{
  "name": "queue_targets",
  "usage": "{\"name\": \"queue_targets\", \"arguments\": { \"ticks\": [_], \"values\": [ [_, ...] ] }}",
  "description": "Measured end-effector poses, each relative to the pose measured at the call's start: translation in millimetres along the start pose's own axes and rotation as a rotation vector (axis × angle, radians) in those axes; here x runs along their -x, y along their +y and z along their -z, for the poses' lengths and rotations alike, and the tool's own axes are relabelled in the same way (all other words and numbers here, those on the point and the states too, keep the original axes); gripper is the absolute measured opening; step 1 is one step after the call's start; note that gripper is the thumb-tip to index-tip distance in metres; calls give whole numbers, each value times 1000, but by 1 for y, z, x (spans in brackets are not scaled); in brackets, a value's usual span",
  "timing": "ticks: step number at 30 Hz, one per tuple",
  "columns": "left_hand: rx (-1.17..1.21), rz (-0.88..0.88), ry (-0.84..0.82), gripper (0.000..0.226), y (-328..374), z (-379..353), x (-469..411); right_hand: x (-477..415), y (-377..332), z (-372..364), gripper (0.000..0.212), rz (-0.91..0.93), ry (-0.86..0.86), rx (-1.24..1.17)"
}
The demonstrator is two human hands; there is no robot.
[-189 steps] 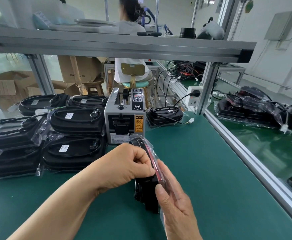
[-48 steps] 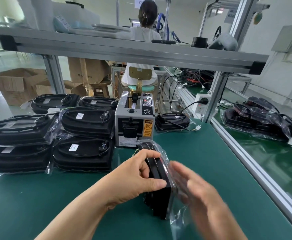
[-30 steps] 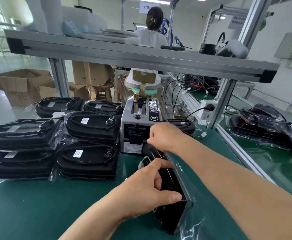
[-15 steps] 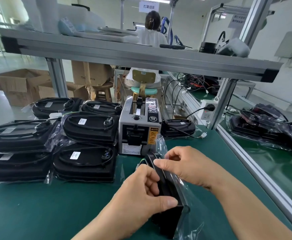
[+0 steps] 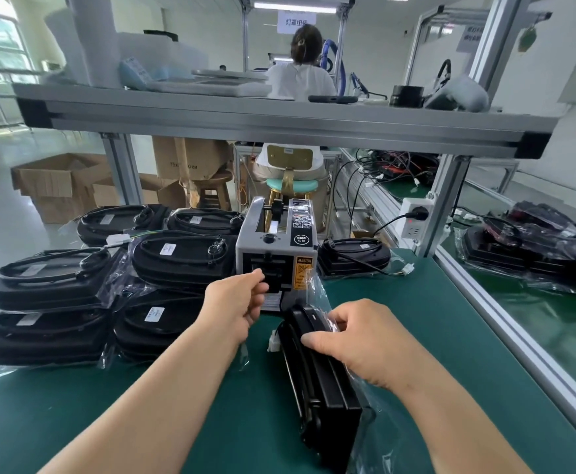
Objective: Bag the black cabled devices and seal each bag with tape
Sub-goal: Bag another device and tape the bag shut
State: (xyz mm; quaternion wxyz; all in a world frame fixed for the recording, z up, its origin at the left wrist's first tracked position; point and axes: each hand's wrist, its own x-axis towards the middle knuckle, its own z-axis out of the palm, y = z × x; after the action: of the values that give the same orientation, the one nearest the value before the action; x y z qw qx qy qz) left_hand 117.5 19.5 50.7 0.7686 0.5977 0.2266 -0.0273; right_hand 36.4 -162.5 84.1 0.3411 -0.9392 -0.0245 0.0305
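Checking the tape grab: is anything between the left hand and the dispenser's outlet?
Nothing visible does. The left hand has its fingertips right at the front outlet of the tape dispenser. The bagged device, gripped by the right hand, stands on edge to the right, off that path.

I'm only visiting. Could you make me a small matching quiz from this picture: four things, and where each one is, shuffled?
Things:
1. left hand
2. right hand
3. tape dispenser
4. bagged devices

Places:
A. on the black device standing on edge in its bag
B. stacked at the left of the bench
C. at the dispenser's front slot
D. mid-bench, beyond both hands

Pairs: 1-C, 2-A, 3-D, 4-B
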Motion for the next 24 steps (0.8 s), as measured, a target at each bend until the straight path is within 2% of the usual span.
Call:
{"name": "queue_targets", "arguments": {
  "ticks": [5, 12, 18, 22, 24],
  "values": [
    [100, 108, 72, 20, -1, -12, -22, 1, 4, 1, 51, 6, 0, -34],
    [141, 155, 116, 11, 5, -24, -25, -2, 9, 4, 46, 7, -10, -61],
    [312, 106, 213, 8, 6, -39, -21, -1, 9, 4, 45, 2, -4, -62],
    [294, 15, 177, 14, 0, -33, -9, -1, 12, 2, 44, 8, -5, -75],
    [231, -18, 25, 18, -3, -23, 3, -1, 13, 2, 43, 0, -10, -90]
  ]
}}
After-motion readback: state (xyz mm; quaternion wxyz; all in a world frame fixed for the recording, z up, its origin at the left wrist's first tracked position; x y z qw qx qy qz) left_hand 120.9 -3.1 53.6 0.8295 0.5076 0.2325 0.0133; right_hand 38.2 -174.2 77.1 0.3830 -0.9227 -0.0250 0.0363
